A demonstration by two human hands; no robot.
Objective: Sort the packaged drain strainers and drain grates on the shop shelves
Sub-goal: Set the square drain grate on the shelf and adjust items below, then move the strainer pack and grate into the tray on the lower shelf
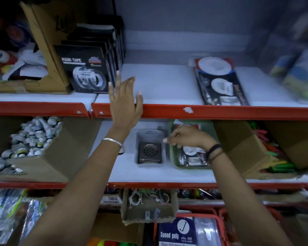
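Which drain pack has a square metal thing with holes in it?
The clear pack on the middle shelf, just left of the right hand. Its square grate is dark metal with holes; the pack on the top shelf holds round white pieces.

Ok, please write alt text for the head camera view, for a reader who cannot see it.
A person reaches into red-edged shop shelves: the left hand, open and empty, is raised at the upper shelf edge, while the right hand pinches at packages in a green tray on the middle shelf. Beside the tray stands a clear pack of square drain grates.
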